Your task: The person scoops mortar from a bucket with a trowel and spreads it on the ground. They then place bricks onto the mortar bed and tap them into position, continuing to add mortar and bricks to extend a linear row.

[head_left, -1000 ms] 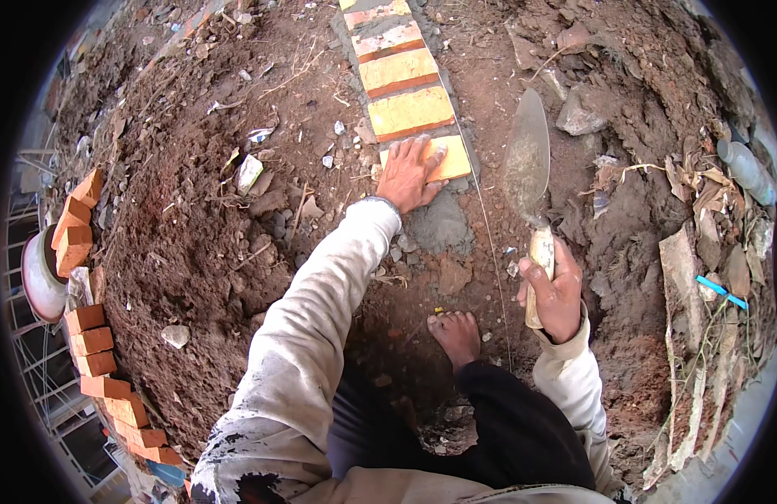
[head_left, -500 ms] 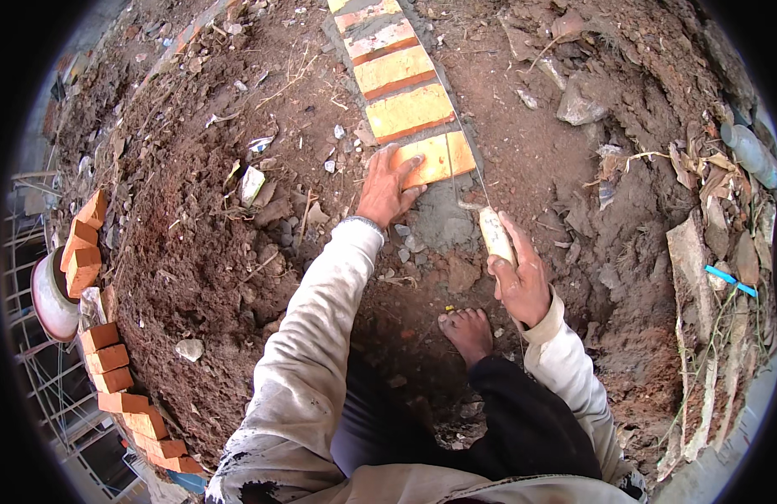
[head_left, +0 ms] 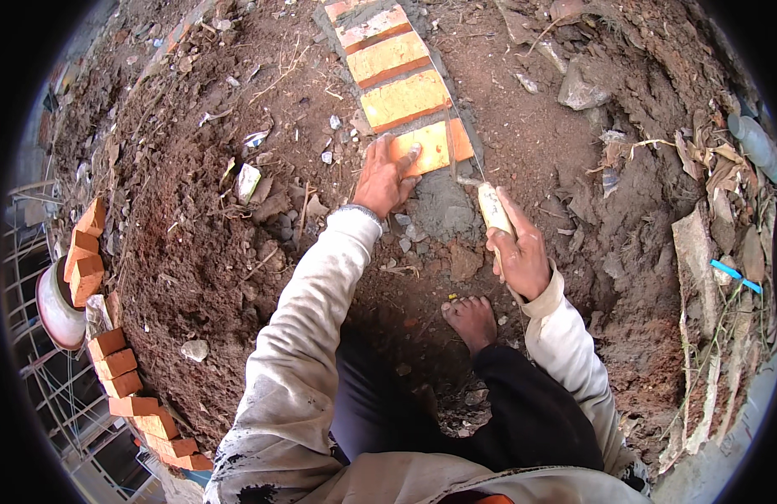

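My left hand [head_left: 386, 178] grips the left end of the nearest orange brick [head_left: 424, 149], its thumb lying on the top face. That brick lies at the near end of a row of bricks [head_left: 405, 97] set crosswise in grey mortar [head_left: 445, 206]. In my right hand [head_left: 524, 252] is a trowel [head_left: 494, 210], held by its pale handle. Its blade shows edge-on as a thin line across the brick's right part. A thin string [head_left: 466, 141] runs along the row's right side; the trowel's neck is close to it.
Loose dark soil [head_left: 187, 227] rises on the left, with stacked orange bricks [head_left: 117, 364] and a pale bowl [head_left: 59, 312] beyond. Stones, dry leaves and a plastic bottle [head_left: 755, 147] lie at the right. My bare foot [head_left: 471, 323] stands just below the mortar.
The view has shifted slightly. My right hand and the trowel have moved a little up and left, with the blade now across the brick's right part. My left hand keeps its grip.
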Available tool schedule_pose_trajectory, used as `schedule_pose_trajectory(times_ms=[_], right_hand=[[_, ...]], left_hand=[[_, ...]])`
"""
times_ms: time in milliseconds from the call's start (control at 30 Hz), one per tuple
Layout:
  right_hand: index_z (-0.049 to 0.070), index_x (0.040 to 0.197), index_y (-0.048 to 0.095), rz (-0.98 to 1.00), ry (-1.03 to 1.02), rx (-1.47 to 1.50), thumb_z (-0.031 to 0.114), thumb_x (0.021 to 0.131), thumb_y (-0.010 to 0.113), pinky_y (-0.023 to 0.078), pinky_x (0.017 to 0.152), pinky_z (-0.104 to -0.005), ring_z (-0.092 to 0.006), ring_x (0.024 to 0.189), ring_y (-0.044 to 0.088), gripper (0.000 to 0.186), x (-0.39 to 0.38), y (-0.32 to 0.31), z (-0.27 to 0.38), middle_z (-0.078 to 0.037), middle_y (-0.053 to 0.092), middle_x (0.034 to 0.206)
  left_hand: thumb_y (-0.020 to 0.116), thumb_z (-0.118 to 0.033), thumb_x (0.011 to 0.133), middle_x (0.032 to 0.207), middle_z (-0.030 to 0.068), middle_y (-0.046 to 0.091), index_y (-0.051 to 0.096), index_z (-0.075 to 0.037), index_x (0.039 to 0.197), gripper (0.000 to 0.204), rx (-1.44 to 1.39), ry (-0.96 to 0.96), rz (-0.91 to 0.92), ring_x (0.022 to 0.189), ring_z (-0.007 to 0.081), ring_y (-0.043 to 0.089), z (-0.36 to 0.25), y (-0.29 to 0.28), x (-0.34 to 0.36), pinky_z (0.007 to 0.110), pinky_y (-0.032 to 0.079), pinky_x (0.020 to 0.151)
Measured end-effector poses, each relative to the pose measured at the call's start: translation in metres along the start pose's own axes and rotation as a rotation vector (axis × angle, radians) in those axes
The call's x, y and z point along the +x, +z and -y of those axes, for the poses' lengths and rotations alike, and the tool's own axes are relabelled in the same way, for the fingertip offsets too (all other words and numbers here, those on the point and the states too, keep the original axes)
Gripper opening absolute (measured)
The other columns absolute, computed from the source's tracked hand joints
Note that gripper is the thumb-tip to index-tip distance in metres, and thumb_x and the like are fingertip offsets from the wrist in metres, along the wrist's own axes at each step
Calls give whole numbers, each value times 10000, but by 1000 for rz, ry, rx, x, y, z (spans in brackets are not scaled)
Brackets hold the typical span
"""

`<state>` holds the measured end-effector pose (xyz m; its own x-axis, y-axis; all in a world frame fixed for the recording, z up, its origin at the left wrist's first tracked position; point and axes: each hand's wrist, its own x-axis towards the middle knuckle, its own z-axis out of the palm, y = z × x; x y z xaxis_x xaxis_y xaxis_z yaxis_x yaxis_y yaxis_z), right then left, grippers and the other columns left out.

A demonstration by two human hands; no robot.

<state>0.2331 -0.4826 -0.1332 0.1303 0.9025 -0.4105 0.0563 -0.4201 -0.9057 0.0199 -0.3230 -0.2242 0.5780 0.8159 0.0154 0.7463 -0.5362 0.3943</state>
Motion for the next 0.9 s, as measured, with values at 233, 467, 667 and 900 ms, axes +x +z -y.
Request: schedule_pose_trajectory(times_ms=[233,467,667,900], right_hand=[[15,1415,372,-69,-85,39,48,858,489,442,463,-285,-109,495,492,570,1,-1,-3,-92,599,778],[18,1427,350,-2,-30,-2,80,877,485,449,470,-272,-109,486,488,570,4,5,3,-103,606,794],[18,1444,314,-63,-132,-26,128,903,456,439,449,-271,-120,472,496,570,8,17,-3,-71,555,714],[26,1459,283,50,79,10,127,907,439,419,420,-263,-115,466,476,582,13,14,9,-57,520,698]], left_hand=[[758,-179,737,1376,237,388,594,-201,1282,569,-8,-7,-14,1260,417,371,0,3,-1,445,333,1071],[759,-178,731,1371,238,395,592,-185,1284,578,26,-5,0,1251,419,379,0,2,0,441,341,1068],[733,-198,755,1392,232,369,566,-186,1310,579,65,6,80,1250,412,383,-2,-4,6,446,337,1071],[721,-185,761,1395,219,354,560,-192,1316,578,90,-10,113,1243,403,386,-2,-7,8,443,346,1064]])
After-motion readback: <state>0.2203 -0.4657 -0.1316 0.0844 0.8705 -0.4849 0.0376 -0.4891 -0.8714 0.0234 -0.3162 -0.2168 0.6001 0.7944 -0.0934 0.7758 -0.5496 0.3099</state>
